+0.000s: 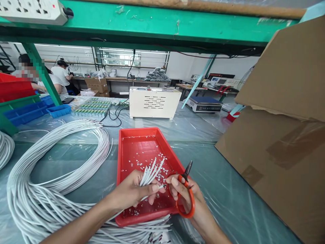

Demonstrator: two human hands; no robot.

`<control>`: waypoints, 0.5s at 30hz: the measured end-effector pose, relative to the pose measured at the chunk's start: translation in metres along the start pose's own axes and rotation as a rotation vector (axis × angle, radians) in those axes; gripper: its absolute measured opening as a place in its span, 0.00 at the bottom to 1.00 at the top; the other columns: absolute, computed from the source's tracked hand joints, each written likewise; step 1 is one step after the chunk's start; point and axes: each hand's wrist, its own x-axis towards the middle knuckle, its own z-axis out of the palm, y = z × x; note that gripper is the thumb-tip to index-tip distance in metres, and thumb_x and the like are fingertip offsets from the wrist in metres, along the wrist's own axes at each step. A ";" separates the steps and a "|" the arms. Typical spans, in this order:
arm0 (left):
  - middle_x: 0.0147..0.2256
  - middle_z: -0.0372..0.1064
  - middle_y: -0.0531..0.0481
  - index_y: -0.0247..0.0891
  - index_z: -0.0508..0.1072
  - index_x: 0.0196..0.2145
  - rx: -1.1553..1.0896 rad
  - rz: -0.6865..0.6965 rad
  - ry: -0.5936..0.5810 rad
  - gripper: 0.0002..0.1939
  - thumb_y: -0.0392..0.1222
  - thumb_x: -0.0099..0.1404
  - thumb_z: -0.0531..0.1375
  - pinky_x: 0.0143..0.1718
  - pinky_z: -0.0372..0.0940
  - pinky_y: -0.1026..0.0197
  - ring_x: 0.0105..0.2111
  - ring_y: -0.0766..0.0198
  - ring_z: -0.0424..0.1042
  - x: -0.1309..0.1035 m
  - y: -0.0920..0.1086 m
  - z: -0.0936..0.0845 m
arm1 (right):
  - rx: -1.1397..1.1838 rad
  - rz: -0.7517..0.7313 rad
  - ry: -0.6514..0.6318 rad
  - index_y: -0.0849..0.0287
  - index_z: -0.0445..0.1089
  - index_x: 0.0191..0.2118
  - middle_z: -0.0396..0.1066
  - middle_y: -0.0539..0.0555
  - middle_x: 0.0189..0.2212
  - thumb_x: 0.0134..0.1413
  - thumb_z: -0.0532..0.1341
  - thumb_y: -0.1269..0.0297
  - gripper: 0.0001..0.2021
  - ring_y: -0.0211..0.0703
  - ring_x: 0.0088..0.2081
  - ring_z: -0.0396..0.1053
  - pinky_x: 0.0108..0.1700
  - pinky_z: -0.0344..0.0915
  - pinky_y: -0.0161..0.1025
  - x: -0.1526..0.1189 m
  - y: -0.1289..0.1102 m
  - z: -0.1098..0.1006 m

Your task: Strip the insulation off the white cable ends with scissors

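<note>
My left hand (pixel 137 189) is closed round a bunch of white cables (pixel 151 173) above a red tray (pixel 142 217). One cable end with a dark tip sticks out between its thumb and finger. My right hand (pixel 182 191) holds orange-handled scissors (pixel 192 203), their dark blades pointing up and away, and its thumb and forefinger are close to that cable end. Small pale scraps lie in the tray. To the left, a large coil of white cables (pixel 22 183) spreads over the table and runs under my left forearm. More cable ends show below the tray.
Cardboard boxes (pixel 291 142) stand at the right. Behind the tray are a cream metal box (pixel 154 103) and a scale (pixel 205 104). Green boards (pixel 91 107) and blue bins (pixel 59 111) lie at the back left. A green shelf beam (pixel 162 22) crosses above. Two people sit far left.
</note>
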 end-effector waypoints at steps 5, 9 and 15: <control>0.17 0.61 0.57 0.31 0.74 0.31 -0.052 -0.011 -0.063 0.17 0.51 0.59 0.57 0.11 0.44 0.72 0.12 0.77 0.50 -0.001 -0.001 -0.001 | -0.156 -0.053 -0.105 0.60 0.73 0.27 0.68 0.48 0.19 0.38 0.69 0.64 0.07 0.37 0.23 0.63 0.28 0.58 0.33 -0.004 -0.003 0.001; 0.15 0.62 0.57 0.32 0.75 0.32 -0.146 -0.063 -0.188 0.14 0.48 0.57 0.60 0.09 0.41 0.72 0.10 0.78 0.47 -0.005 0.001 -0.003 | -0.088 0.009 -0.203 0.60 0.70 0.23 0.65 0.47 0.18 0.44 0.66 0.62 0.08 0.35 0.22 0.60 0.25 0.54 0.31 -0.010 -0.004 0.002; 0.20 0.69 0.53 0.31 0.74 0.30 -0.353 -0.167 -0.359 0.10 0.42 0.53 0.63 0.06 0.41 0.72 0.08 0.80 0.52 -0.010 0.003 0.003 | 0.051 0.168 -0.370 0.62 0.67 0.20 0.61 0.46 0.14 0.38 0.67 0.59 0.12 0.32 0.17 0.55 0.21 0.49 0.32 -0.015 0.000 -0.001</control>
